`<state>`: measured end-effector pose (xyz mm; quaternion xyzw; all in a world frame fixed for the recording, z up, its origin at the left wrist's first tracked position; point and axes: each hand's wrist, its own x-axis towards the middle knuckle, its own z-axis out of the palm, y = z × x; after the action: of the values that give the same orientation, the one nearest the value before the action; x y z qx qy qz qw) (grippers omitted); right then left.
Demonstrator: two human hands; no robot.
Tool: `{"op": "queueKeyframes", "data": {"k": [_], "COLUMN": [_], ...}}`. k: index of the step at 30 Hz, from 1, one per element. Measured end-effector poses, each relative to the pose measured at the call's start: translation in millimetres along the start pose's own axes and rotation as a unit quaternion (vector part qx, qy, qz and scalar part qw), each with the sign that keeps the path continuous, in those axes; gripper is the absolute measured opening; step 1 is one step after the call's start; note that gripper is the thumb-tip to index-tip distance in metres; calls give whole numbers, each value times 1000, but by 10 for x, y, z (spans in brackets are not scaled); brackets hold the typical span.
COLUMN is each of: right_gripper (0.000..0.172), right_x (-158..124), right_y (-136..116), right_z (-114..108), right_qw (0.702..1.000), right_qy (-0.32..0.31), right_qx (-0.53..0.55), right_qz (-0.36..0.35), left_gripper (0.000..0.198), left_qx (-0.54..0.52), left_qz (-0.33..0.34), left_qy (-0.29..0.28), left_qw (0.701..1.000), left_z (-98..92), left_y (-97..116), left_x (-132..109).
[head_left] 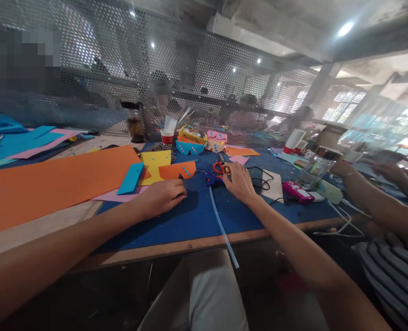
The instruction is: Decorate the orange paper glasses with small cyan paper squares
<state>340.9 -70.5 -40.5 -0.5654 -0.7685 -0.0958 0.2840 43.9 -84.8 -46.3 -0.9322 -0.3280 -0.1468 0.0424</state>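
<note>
Fingers curled together, my left hand [164, 197] rests on the blue mat [176, 223], just below an orange paper mask [183, 170] with blue dots; what it pinches, if anything, is too small to name. My right hand [240, 181] lies over the red-handled scissors [219, 168], its fingers bent near the handles; whether it grips them is unclear. Beside it sits a blue glue gun [211, 178], and a long pale glue stick [223, 227] runs from it past the table edge. A blue paper strip [131, 178] and yellow paper [155, 165] are left of the mask.
Large orange paper [66, 181] covers the left side. Finished-looking masks [190, 147], a paper cup [167, 136] and a dark-lidded jar [135, 124] stand behind. To the right are a black cord, a pink device [297, 192], a clear jar [316, 168] and another person's arms.
</note>
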Motion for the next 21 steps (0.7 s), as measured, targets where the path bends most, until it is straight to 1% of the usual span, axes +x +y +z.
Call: {"op": "queueKeyframes", "data": {"k": [6, 10, 12, 13, 15, 17, 19, 21], "right_gripper": [28, 23, 19, 17, 15, 12, 16, 20], "right_x": [98, 250, 311, 327, 326, 291, 248, 221], "right_y": [-26, -158, -286, -362, -522, -669, -783, -857], "right_z": [-70, -116, -124, -119, -93, -47, 3, 41], "right_qw": [998, 993, 983, 977, 959, 941, 938, 941], "right_qy": [32, 27, 4, -20, -90, -153, -176, -187], "right_qx": [42, 82, 138, 159, 182, 169, 136, 97], "right_qz": [-32, -75, -119, -142, -198, -251, -267, -263], "left_gripper": [26, 23, 22, 22, 23, 23, 23, 22], "left_qx": [-15, -46, -62, -69, -81, -97, -118, -132], "left_qz": [0, -7, -10, -14, -24, -32, -31, -30], "left_qy": [16, 26, 26, 28, 33, 39, 45, 50], "left_qw": [1000, 999, 998, 997, 996, 994, 992, 990], "left_z": [27, 10, 5, 1, -10, -31, -54, -70], "left_y": [-33, -62, -78, -85, -94, -98, -100, -103], "left_x": [35, 11, -10, -20, -36, -46, -50, -53]}}
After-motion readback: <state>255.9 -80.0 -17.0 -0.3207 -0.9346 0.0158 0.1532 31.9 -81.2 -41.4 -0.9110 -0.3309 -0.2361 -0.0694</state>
